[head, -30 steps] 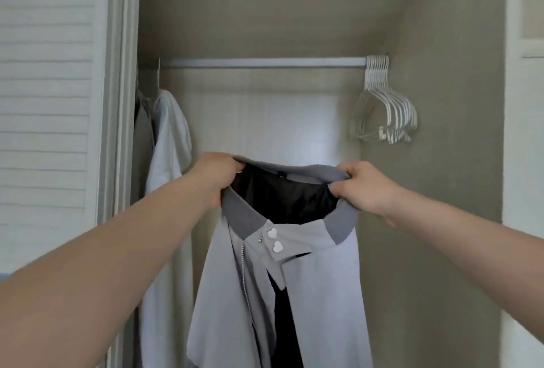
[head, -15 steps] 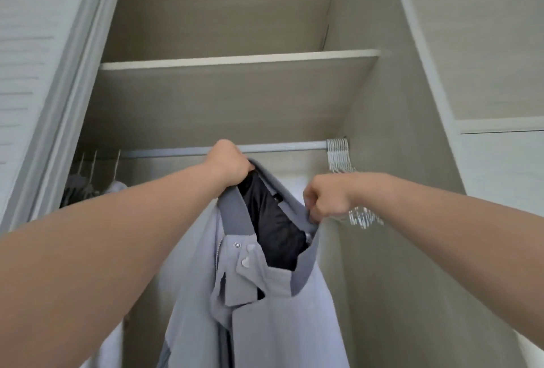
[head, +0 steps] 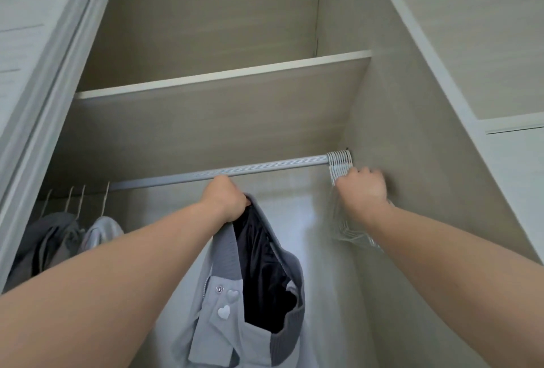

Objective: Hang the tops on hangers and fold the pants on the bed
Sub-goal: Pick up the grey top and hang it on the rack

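— What did the left hand [head: 225,198] have?
— Its grip was tight on the jacket [head: 206,335]. The fingers were curled round the grey ribbed collar [head: 225,256], and the fist sat just under the rod [head: 265,168], near its middle.
— And the arm?
— It was stretched up and forward from the lower left, nearly straight and bare.
— How did the jacket hang?
— From that one fist. The collar gaped open on a black lining [head: 259,264], and the pale grey body dropped out of the bottom of the view. Two small hearts [head: 223,311] sat below the collar.
— The right hand [head: 363,191]?
— It was raised to the bunch of white hangers [head: 340,161] at the rod's right end, against the wall [head: 397,132]. The back of the hand faced the camera, and the fingers were curled in among the hanger necks just below the hooks. I couldn't tell whether that grip had closed on one, as the fingertips were hidden.
— Its arm?
— It reached up from the lower right, well apart from the left arm.
— Anything else in there?
— There was a shelf [head: 220,79] above the rod, and at the rod's left end some grey clothes [head: 59,232] hung from thin metal hooks.
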Motion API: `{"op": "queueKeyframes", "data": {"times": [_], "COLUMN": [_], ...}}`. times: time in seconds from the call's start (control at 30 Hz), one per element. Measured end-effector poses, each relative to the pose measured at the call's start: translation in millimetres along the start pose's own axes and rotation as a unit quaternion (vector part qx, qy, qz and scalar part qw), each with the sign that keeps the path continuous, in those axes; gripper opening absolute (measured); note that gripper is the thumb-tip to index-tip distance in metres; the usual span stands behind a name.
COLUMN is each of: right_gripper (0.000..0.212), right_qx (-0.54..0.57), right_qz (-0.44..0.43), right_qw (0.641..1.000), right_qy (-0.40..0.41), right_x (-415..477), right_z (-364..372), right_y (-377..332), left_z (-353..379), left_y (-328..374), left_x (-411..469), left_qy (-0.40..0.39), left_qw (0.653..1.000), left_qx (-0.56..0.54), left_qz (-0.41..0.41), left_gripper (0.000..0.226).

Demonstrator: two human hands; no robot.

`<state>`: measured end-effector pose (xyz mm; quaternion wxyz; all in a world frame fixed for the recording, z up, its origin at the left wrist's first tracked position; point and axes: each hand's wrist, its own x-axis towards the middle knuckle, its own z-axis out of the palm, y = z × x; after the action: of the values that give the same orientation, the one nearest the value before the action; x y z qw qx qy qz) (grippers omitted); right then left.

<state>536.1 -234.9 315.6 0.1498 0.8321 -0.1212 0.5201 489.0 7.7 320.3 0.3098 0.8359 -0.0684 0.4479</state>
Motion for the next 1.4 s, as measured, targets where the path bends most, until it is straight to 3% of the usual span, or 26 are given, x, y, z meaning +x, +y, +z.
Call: {"op": "queueKeyframes", "data": {"times": [0.47, 0.57, 0.7, 0.8, 1.0, 1.1, 1.27, 1.4], "right_gripper": [0.033, 0.034, 0.031, 0.008, 0.020, 0.022, 0.020, 0.030], "right_qx": [0.234, 0.392, 0.577, 0.667, 0.802, 0.831, 0.863, 0.855], "right_qz": [0.082, 0.132, 0.179, 0.199, 0.203, 0.203, 0.185, 0.173], "right_qw": [0.968, 0.910, 0.797, 0.718, 0.562, 0.518, 0.460, 0.477], "right_qy": [0.042, 0.022, -0.005, 0.000, -0.021, -0.015, -0.098, -0.103], "right_x": [14, -1, -33, -71, -166, -209, -235, -238], "right_z": [-22, -32, -37, -37, -66, -86, -120, -139], "right_y": [4, -1, -10, -14, -6, 0, 13, 35], "left_z": [-12, -17, -27, -34, -44, -47, -55, -73], "left_y": [-8, -13, -16, -18, -32, -35, -24, -7], "left_x": [-9, -12, -24, -38, -83, -107, -141, -162], "left_qy": [0.008, 0.002, -0.003, 0.004, 0.013, 0.042, 0.040, 0.031], "left_qw": [0.999, 0.997, 0.988, 0.977, 0.971, 0.976, 0.989, 0.999], "left_qx": [-0.025, -0.048, -0.105, -0.158, -0.189, -0.171, -0.116, 0.013], "left_qz": [-0.028, -0.062, -0.117, -0.141, -0.146, -0.127, -0.085, -0.018], "left_gripper": [0.015, 0.019, 0.016, 0.015, 0.023, 0.028, 0.033, 0.028]}}
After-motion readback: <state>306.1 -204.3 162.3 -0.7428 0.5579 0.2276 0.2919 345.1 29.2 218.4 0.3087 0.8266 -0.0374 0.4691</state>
